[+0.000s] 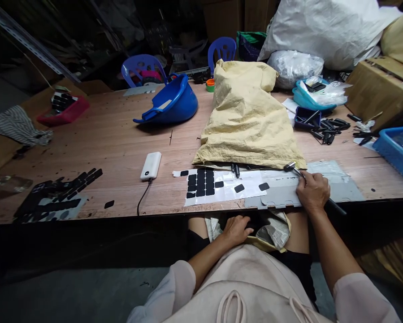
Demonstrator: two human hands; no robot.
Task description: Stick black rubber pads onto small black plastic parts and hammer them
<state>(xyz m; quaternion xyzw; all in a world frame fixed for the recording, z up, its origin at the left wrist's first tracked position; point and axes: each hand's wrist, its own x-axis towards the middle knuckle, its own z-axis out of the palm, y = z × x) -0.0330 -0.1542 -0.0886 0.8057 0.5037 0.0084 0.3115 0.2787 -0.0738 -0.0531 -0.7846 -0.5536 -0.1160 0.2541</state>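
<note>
My right hand (313, 192) is wrapped round a small hammer (290, 167). Its metal head points up and left over a grey board (282, 190) at the table's front edge, and its dark handle sticks out below the hand. In my lap, my left hand (236, 231) rests at the dark mouth of an open bag (278, 233), with thumb and fingers apart and nothing visible in them. A white sheet (226, 197) on the table bears black rounded patches (201, 184), several in rows and a few loose. Two small black pieces (235, 170) lie by the yellow sack (244, 116).
A white power bank (150, 166) with a cable lies left of the sheet. Behind it stands a blue basin (174, 101). Black strips (76, 186) are heaped at left. At right are black cylindrical parts (329, 130), a blue basket (398, 152) and a carton (383, 92).
</note>
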